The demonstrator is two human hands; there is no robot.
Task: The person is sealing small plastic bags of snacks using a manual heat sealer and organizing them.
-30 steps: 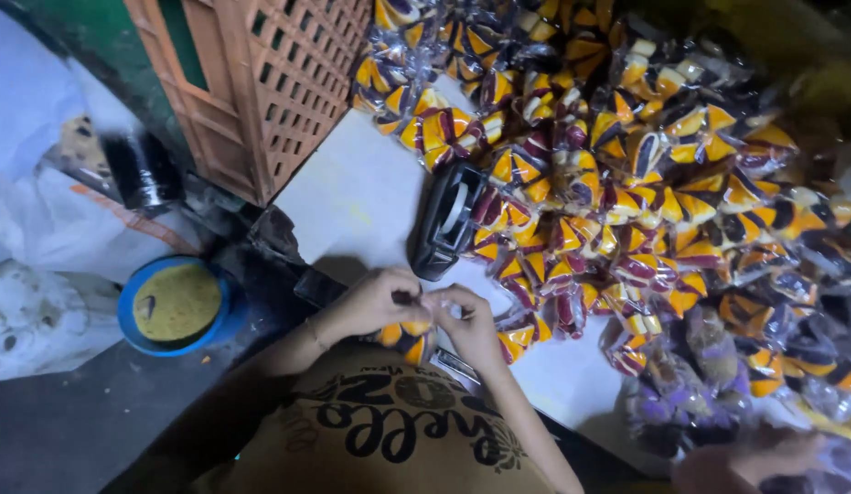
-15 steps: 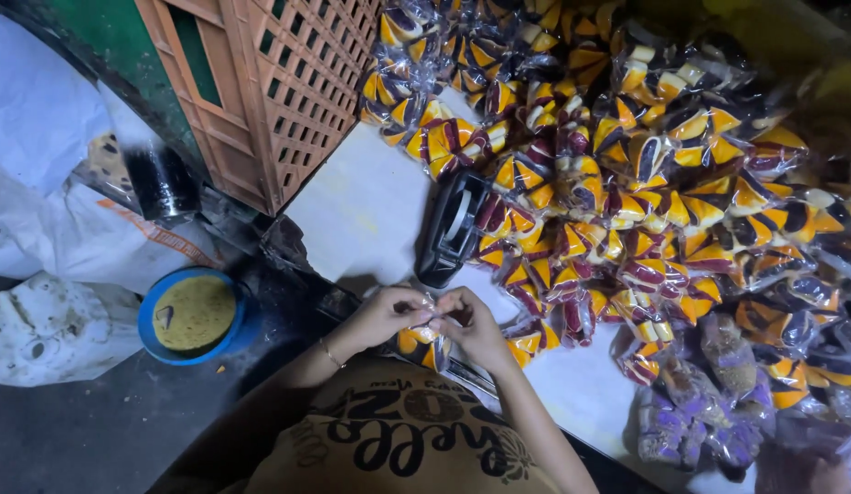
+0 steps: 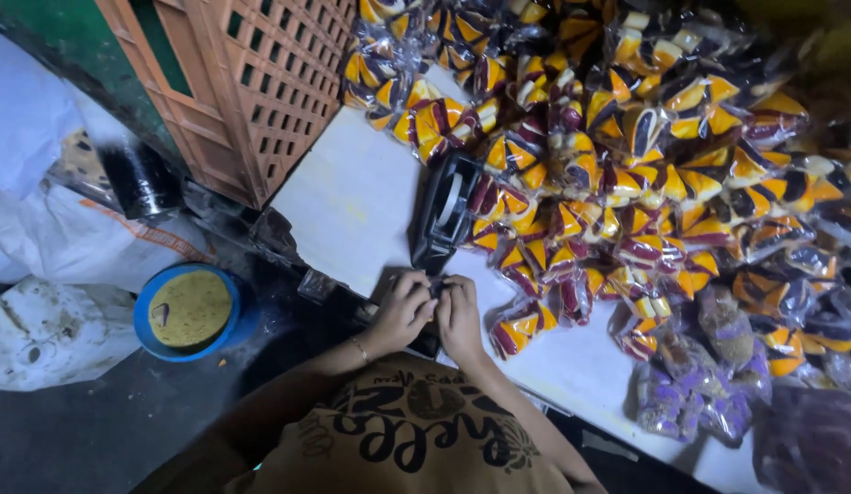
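Hands (image 3: 433, 313) meet at table edge (image 3: 329, 265); dispenser (image 3: 446, 212) beside.

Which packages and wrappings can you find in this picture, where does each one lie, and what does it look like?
Clear snack packets: heaped over the white table, right and top; yellow, orange, maroon and black pieces inside.
Purple packets: lower right table edge; clear bags, purple contents.
Single packet: beside the right hand; clear, yellow and maroon.
White sack: floor, left; crumpled, orange stripe.
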